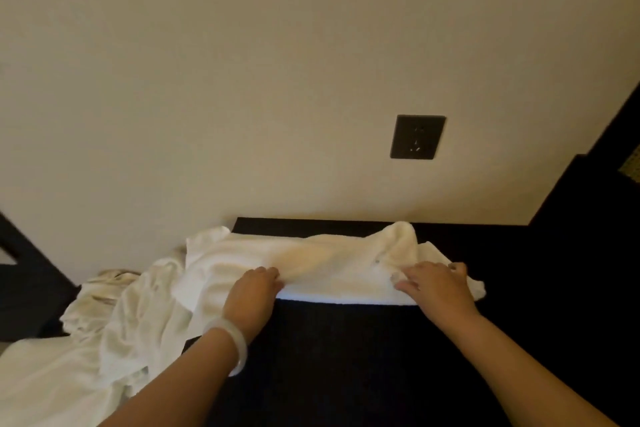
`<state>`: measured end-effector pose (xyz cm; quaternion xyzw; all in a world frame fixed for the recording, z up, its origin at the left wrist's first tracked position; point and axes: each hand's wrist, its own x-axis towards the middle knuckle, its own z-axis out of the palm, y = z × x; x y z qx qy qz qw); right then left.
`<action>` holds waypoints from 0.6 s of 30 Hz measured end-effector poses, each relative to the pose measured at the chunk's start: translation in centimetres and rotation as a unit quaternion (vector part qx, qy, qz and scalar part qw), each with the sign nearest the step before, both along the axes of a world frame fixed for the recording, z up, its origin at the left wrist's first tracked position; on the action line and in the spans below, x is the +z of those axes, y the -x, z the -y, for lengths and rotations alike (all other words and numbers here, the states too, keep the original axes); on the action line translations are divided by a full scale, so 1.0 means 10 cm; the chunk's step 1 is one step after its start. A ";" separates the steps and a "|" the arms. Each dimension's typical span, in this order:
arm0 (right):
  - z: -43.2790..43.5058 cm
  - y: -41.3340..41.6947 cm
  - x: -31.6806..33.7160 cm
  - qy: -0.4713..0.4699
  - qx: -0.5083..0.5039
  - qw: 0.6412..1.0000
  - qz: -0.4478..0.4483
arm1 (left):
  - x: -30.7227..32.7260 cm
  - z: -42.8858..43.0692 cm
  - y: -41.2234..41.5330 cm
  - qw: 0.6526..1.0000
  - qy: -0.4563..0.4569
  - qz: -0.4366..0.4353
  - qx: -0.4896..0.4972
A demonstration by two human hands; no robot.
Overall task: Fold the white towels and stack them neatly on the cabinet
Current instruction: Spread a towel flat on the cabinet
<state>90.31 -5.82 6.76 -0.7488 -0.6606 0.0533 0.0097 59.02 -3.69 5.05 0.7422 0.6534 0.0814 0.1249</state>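
Dark cabinet (346, 357), white towel (311, 253) along it, left hand (254, 291) and right hand (436, 284) grips pinching its near edge

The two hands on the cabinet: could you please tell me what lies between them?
In the head view, only the white towel spans between the left hand and right hand.

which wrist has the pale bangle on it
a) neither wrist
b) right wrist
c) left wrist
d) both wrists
c) The pale bangle circles the wrist behind the left hand, which rests on the white towel; the wrist behind the right hand is bare.
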 end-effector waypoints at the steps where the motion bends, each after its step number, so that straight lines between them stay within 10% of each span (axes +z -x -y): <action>1: -0.04 -0.02 0.08 0.016 -0.021 0.997 -0.073 | 0.07 -0.03 -0.01 0.999 0.006 0.047 0.020; 6: -0.07 -0.22 0.39 -0.077 -0.123 0.889 -0.435 | 0.67 -0.19 -0.50 0.966 -0.017 0.258 -0.011; 11: 0.02 -0.38 0.57 -0.111 -0.132 0.843 -0.509 | 1.05 -0.33 -1.33 0.936 0.042 0.340 -0.082; 18: 0.28 -0.32 0.09 0.029 -0.044 0.988 -0.143 | 0.25 0.02 -1.17 0.971 0.127 0.193 0.059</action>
